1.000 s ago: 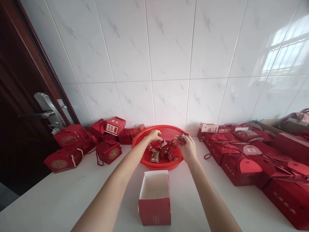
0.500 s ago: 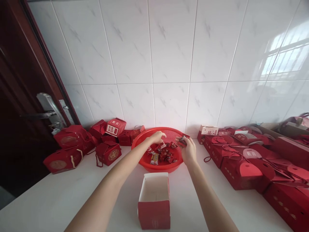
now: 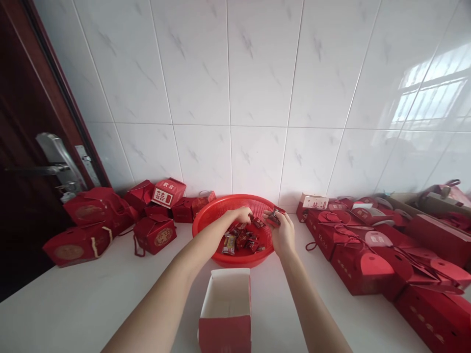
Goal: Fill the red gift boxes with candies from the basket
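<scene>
A red perforated plastic basket (image 3: 200, 223) stands against the tiled wall, with several wrapped candies (image 3: 242, 240) in its bottom. My left hand (image 3: 241, 214) reaches over the basket from the left, its fingers pinched on what looks like a dark red wrapped candy, mostly hidden by the fingers. At the basket's right rim, my right hand (image 3: 283, 233) is curled round a few dark, shiny wrapped candies (image 3: 275, 215). A red cardboard box (image 3: 225, 333) with a white inside sits between my forearms, its top open and no contents visible.
Several closed red gift boxes (image 3: 156, 233) with cord handles stand at the left, near a dark door (image 3: 33, 98). Rows of red gift boxes (image 3: 360, 267) fill the right side of the white table (image 3: 147, 284). The tiled wall (image 3: 257, 162) bounds the back.
My left hand has shifted slightly right and lower over the candies, and its fingers have closed. My right hand keeps its candies at the rim. The camera view has shifted slightly.
</scene>
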Motion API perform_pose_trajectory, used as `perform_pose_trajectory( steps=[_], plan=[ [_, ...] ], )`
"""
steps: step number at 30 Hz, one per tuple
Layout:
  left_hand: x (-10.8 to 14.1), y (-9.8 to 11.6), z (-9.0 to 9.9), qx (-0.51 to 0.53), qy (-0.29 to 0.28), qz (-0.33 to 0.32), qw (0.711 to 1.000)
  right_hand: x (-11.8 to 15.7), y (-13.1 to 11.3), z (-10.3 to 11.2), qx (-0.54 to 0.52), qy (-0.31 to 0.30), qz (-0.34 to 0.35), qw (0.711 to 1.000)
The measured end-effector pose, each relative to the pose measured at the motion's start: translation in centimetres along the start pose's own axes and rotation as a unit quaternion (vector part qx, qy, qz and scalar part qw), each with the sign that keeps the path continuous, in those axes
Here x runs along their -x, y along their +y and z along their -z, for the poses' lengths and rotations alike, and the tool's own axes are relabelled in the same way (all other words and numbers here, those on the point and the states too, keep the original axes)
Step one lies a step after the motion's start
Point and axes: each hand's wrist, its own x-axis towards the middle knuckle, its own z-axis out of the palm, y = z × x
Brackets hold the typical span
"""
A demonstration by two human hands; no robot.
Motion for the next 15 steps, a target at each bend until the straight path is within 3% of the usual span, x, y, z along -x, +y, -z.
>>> perform_pose_trajectory(
  steps=[8,15],
  plan=[
    [2.4,1.5,3.2,0.138,-0.028,-0.009,0.99,0.0,-0.2,0.0,0.014,-0.009,-0.007,1.0],
    [6.3,2.3,2.7,0.274,-0.023,-0.056,0.96,0.4,-0.5,-0.1,0.042,-0.047,-0.012,0.998]
  ],
)
